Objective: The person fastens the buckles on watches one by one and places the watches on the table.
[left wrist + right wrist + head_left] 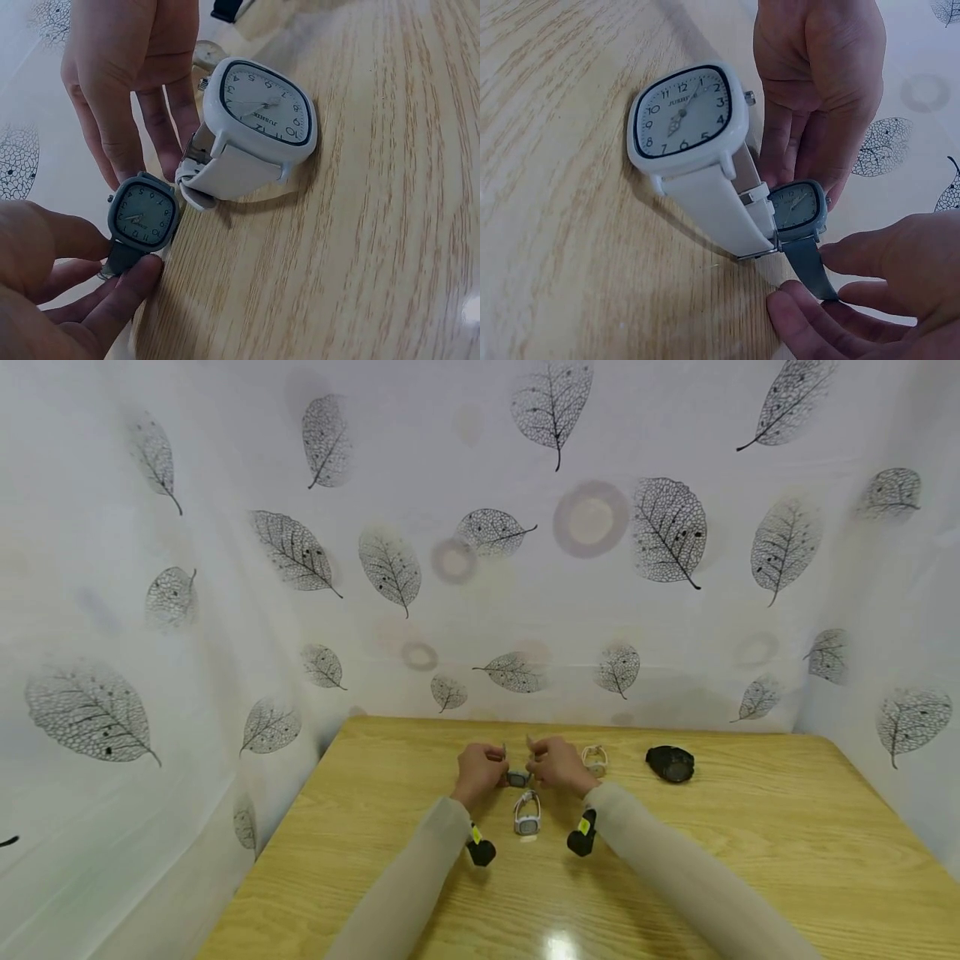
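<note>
Both hands are at a grey-green wristwatch (517,779) with a squarish case, between them near the back of the table. My left hand (480,772) pinches one strap end with thumb and fingers; in the left wrist view the watch dial (144,214) faces up. My right hand (558,766) pinches the other strap (810,268) between thumb and fingers. Just in front of the hands, a white wristwatch (527,823) stands on its side with its strap fastened in a loop. Its white case (262,105) partly blocks the wrist views.
To the right of the right hand stands a cream-coloured watch (596,767). Farther right lies a black watch (672,764). All are on a wooden table (750,843), with a leaf-patterned curtain (480,635) behind and at both sides.
</note>
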The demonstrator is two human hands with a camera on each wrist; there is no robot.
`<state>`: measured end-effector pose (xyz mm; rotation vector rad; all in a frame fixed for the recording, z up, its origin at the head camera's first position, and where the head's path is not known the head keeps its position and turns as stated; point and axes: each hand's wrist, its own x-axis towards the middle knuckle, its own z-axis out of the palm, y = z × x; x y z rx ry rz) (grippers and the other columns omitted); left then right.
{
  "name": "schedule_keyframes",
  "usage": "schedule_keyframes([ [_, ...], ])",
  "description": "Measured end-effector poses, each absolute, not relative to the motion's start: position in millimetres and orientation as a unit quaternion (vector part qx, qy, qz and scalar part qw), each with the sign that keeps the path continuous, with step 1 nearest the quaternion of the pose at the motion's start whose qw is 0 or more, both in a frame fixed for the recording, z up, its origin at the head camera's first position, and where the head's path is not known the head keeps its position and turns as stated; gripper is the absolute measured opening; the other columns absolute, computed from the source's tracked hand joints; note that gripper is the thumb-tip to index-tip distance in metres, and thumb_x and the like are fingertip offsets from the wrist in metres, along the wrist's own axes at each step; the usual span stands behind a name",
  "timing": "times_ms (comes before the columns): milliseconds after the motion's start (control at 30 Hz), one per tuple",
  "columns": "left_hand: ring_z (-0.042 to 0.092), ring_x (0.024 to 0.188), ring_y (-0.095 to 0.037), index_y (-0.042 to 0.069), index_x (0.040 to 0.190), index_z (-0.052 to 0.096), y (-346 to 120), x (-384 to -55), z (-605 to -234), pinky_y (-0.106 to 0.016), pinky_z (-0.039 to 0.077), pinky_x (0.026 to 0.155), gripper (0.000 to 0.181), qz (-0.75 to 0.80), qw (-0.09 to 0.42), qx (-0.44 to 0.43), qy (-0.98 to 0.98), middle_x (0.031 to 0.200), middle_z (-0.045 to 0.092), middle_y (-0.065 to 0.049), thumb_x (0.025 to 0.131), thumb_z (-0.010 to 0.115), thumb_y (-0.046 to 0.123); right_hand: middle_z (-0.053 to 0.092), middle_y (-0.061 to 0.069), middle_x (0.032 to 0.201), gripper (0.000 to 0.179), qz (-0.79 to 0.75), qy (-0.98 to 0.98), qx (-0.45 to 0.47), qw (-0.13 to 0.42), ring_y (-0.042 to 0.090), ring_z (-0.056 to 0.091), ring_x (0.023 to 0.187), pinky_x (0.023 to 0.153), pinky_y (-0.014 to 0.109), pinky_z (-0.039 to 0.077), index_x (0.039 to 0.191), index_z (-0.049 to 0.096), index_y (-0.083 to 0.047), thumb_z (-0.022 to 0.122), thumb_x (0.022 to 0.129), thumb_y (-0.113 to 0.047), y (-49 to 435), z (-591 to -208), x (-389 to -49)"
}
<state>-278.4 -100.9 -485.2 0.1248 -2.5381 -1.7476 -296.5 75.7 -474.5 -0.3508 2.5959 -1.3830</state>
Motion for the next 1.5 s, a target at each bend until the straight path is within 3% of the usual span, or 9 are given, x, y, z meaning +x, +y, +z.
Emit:
schedule_keyframes([
  [267, 0.072, 0.068, -0.017, -0.006, 0.105, 0.077, -100.1, -277.9, -482.7, -0.027, 0.06, 0.06, 0.024, -0.537, 0.052, 0.04, -0.841, 0.091, 0.077, -0.014, 0.082, 0.07, -0.005, 0.069, 0.024, 0.123, 0.04, -0.451, 0.883, -0.12, 0.057, 0.022, 0.07, 0.073, 0.059, 0.031, 0.056, 0.134, 0.064, 0.005, 0.07, 0.095, -0.004, 75.5, -471.7, -293.8],
  [367, 0.073, 0.07, -0.019, -0.006, 0.104, 0.077, -99.6, -278.9, -483.5, -0.028, 0.06, 0.062, 0.023, -0.539, 0.048, 0.041, -0.84, 0.091, 0.077, -0.013, 0.082, 0.071, -0.006, 0.065, 0.023, 0.131, 0.042, -0.439, 0.889, -0.125, 0.037, 0.024, 0.067, 0.087, 0.068, 0.033, 0.054, 0.134, 0.064, 0.005, 0.071, 0.094, -0.005, 75.5, -471.8, -293.7],
  [467, 0.073, 0.077, -0.018, -0.003, 0.106, 0.078, -99.4, -280.2, -484.7, -0.028, 0.06, 0.068, 0.023, -0.539, 0.051, 0.047, -0.84, 0.092, 0.077, -0.011, 0.083, 0.072, -0.004, 0.062, 0.024, 0.137, 0.046, -0.451, 0.882, -0.129, 0.03, 0.028, 0.07, 0.089, 0.074, 0.036, 0.056, 0.138, 0.061, 0.004, 0.07, 0.094, -0.005, 76.5, -471.8, -294.1],
  [600, 0.073, 0.077, -0.018, -0.002, 0.109, 0.077, -97.7, -280.6, -484.6, -0.028, 0.061, 0.067, 0.023, -0.564, 0.056, 0.045, -0.822, 0.094, 0.077, -0.012, 0.086, 0.072, -0.004, 0.058, 0.026, 0.141, 0.052, -0.488, 0.862, -0.132, 0.02, 0.027, 0.075, 0.077, 0.069, 0.034, 0.061, 0.143, 0.055, 0.005, 0.068, 0.094, -0.001, 80.3, -470.7, -294.5],
  [800, 0.076, 0.074, -0.029, -0.008, 0.117, 0.071, -92.3, -278.3, -483.3, -0.037, 0.064, 0.067, 0.026, -0.64, 0.029, 0.048, -0.766, 0.099, 0.076, -0.021, 0.093, 0.069, -0.002, 0.058, 0.025, 0.142, 0.053, -0.49, 0.861, -0.137, -0.011, 0.021, 0.073, 0.069, 0.058, 0.029, 0.057, 0.143, 0.055, 0.006, 0.066, 0.092, 0.005, 86.2, -467.5, -294.7],
  [1000, 0.076, 0.083, -0.038, -0.009, 0.121, 0.068, -88.2, -276.1, -482.2, -0.044, 0.063, 0.07, 0.03, -0.683, 0.009, 0.005, -0.73, 0.104, 0.074, -0.027, 0.098, 0.07, 0.011, 0.062, 0.025, 0.136, 0.047, -0.459, 0.876, -0.142, -0.03, 0.021, 0.075, 0.078, 0.064, 0.031, 0.06, 0.139, 0.059, 0.006, 0.067, 0.093, -0.001, 90.3, -461.5, -294.1],
  [1200, 0.075, 0.083, -0.042, -0.009, 0.126, 0.065, -87.7, -274.1, -480.5, -0.046, 0.063, 0.071, 0.032, -0.7, -0.031, -0.014, -0.713, 0.102, 0.073, -0.03, 0.097, 0.069, 0.003, 0.066, 0.025, 0.128, 0.037, -0.447, 0.883, -0.14, -0.02, 0.028, 0.075, 0.088, 0.065, 0.034, 0.06, 0.132, 0.065, 0.005, 0.067, 0.096, -0.003, 93.5, -456.8, -293.5],
  [1500, 0.074, 0.088, -0.044, -0.007, 0.124, 0.067, -86.0, -270.7, -482.4, -0.049, 0.063, 0.071, 0.028, -0.686, -0.045, -0.016, -0.726, 0.108, 0.072, -0.031, 0.098, 0.069, 0.004, 0.069, 0.024, 0.124, 0.034, -0.42, 0.898, -0.131, -0.024, 0.036, 0.069, 0.103, 0.076, 0.04, 0.061, 0.127, 0.068, 0.005, 0.07, 0.093, -0.002, 96.0, -458.8, -291.2],
])
